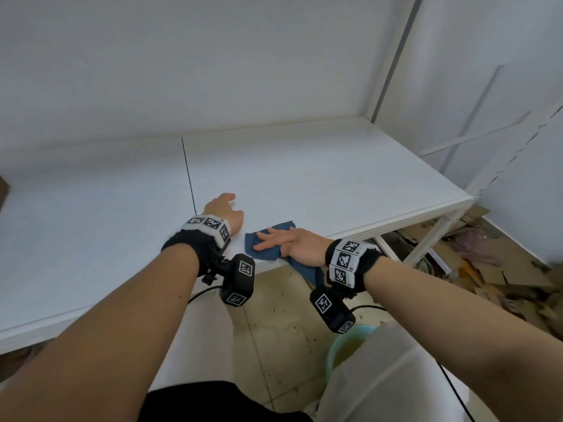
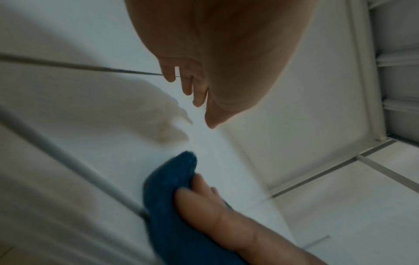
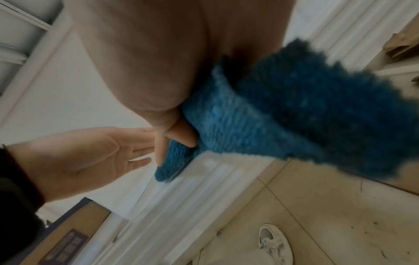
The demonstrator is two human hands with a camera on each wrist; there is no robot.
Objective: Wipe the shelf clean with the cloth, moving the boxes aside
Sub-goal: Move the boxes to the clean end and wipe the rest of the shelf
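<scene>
The white shelf [image 1: 304,178] fills the head view. A blue cloth [image 1: 260,254] lies at its front edge, and one end hangs down over the edge. My right hand [image 1: 268,239] presses flat on the cloth with straight fingers; the right wrist view shows the cloth [image 3: 226,122] bunched under the palm. My left hand [image 1: 227,205] is open and holds nothing, resting on the shelf just left of the cloth beside a dark seam [image 1: 189,175]. The right wrist view shows this left hand [image 3: 90,157] with its fingers spread. A brown box [image 3: 68,240] sits further left on the shelf.
A sliver of the brown box [image 1: 3,190] shows at the far left edge. Flattened cardboard [image 1: 487,269] is piled on the floor under the shelf's right end. A teal basin [image 1: 347,342] stands on the floor by my legs. A white upright post [image 1: 393,56] marks the back right corner.
</scene>
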